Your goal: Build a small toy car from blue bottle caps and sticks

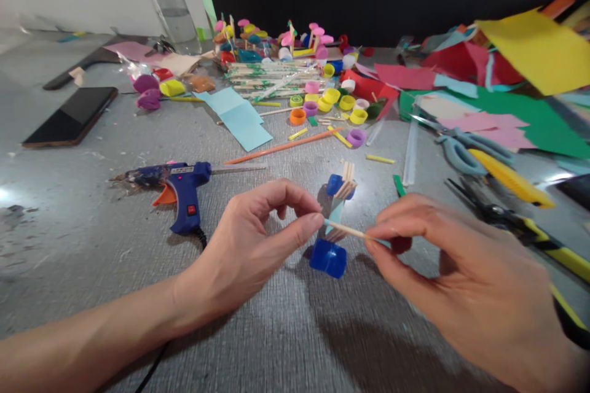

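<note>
Head camera, one: set above the near side of the grey table [267, 344], facing forward and down, left hand [258, 239] and right hand [452, 264] close

A thin pale stick [345, 229] slants across a small blue-wheeled model [337, 214].

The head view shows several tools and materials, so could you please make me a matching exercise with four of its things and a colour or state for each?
1. thin stick
2. glue gun
3. phone
4. scissors

A. black, lying flat at far left
B. grey-blue handles
C. pinched by left hand and right hand
D. dark blue with orange trigger

Pairs: 1-C, 2-D, 3-A, 4-B.
</note>
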Demonstrator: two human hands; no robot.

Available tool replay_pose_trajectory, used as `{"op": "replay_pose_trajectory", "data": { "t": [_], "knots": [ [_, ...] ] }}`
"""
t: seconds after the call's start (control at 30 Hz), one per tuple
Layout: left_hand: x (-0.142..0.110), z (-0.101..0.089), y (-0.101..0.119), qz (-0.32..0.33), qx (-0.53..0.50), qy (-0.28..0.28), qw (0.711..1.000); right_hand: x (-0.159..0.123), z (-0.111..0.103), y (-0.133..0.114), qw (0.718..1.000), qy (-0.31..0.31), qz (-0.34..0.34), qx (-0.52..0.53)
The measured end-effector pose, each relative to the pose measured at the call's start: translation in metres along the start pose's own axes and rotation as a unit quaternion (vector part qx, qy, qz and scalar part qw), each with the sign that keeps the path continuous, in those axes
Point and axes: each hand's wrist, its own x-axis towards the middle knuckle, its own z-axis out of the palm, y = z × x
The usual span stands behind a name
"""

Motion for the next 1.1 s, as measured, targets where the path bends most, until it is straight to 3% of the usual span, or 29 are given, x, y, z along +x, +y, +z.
{"op": "replay_pose_trajectory", "data": {
  "t": [0.47,0.73,1.1],
  "knots": [
    [-0.001,-0.001,-0.001,-0.012,-0.008,-0.008,1.0,0.001,0.001,-0.001,1.0,0.0,-0.005,-0.003],
    [-0.001,0.005,-0.001,-0.04,0.034,-0.083,0.995,0.002,-0.001,-0.001,1.0,-0.003,-0.004,-0.008],
    [0.008,0.014,-0.006,0.029,-0.004,-0.09,0.996,0.002,0.001,-0.001,1.0,-0.011,-0.013,-0.015]
  ]
}}
